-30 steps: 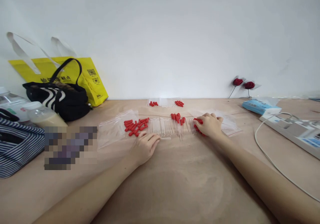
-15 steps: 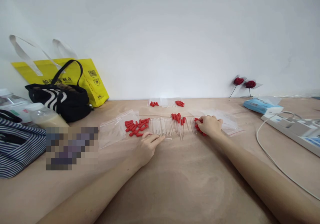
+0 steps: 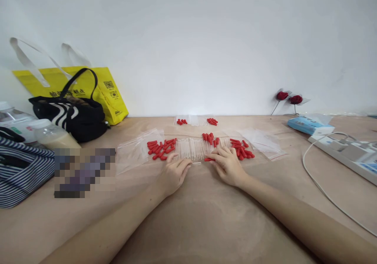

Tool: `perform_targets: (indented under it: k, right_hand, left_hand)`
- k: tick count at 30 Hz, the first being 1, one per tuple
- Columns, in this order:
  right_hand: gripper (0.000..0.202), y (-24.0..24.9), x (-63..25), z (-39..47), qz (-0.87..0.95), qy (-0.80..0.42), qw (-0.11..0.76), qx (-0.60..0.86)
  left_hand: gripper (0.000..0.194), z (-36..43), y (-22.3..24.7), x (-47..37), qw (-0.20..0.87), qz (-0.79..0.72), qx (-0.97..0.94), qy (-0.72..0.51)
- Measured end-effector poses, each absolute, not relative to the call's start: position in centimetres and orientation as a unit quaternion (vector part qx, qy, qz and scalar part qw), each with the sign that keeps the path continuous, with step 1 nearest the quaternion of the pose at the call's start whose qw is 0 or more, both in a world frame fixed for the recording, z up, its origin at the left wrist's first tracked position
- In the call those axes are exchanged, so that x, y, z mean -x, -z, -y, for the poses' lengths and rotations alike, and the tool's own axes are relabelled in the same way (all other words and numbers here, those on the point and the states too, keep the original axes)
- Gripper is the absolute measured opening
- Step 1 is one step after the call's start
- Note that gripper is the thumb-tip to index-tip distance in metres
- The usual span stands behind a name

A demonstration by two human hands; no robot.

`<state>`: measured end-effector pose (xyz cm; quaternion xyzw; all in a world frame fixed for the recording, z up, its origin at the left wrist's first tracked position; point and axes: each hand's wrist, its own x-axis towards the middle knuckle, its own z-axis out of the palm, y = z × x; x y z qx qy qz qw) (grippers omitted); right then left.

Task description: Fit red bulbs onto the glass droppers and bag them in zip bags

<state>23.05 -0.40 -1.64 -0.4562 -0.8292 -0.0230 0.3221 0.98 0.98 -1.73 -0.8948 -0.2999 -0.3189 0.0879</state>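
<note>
My left hand (image 3: 173, 174) is closed in a pinch on a thin clear tube (image 3: 196, 163), which sticks out to the right just above the table. Facing it, my right hand (image 3: 228, 166) grips a small red rubber bulb (image 3: 209, 159) between thumb and fingers, a short gap from the tube's end. Behind the hands lies a row of clear tubes (image 3: 190, 148). Beside that row are several droppers with red bulbs (image 3: 208, 138) on their tops, partly hidden by my right hand. Loose red bulbs form a left pile (image 3: 160, 148) and a right pile (image 3: 242, 152).
Clear zip bags (image 3: 134, 152) lie left and right of the piles. Another bag with red bulbs (image 3: 212, 121) sits near the wall. Bags and a bottle (image 3: 59, 136) stand left; a blue tissue pack (image 3: 309, 124), power strip (image 3: 347, 148) and white cable (image 3: 312, 177) are right.
My right hand has moved left from the right pile to the middle with a red bulb, uncovering that pile. My left hand stays nearly in place with the tube.
</note>
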Motion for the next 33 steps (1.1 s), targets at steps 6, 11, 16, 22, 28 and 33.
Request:
perform_targets:
  k: [6,11,16,22,28,33]
  right_hand:
    - [0.022,1.4,-22.7,0.8,0.837,-0.008,0.325,0.441]
    - [0.019,1.5,-22.4,0.9,0.836,-0.056,0.336,0.431]
    - [0.016,1.8,-22.0,0.9,0.83,-0.092,0.36,0.415]
    - [0.015,2.0,-21.6,1.2,0.82,-0.102,0.394,0.402]
    - [0.016,2.1,-21.6,1.3,0.827,-0.102,0.402,0.38]
    - [0.013,2.1,-21.7,1.4,0.835,-0.079,0.398,0.371]
  left_hand:
    - [0.016,-0.9,1.8,-1.0,0.087,0.297,0.897,0.315]
    - [0.018,-1.0,1.8,-1.1,0.087,0.281,0.898,0.327]
    - [0.023,-1.0,2.0,-0.9,0.083,0.265,0.901,0.334]
    - [0.033,-0.6,1.8,-0.9,0.092,0.256,0.902,0.334]
    - [0.033,-0.2,1.6,-1.2,0.11,0.238,0.903,0.342]
    - [0.034,-0.1,1.6,-1.3,0.128,0.225,0.903,0.344]
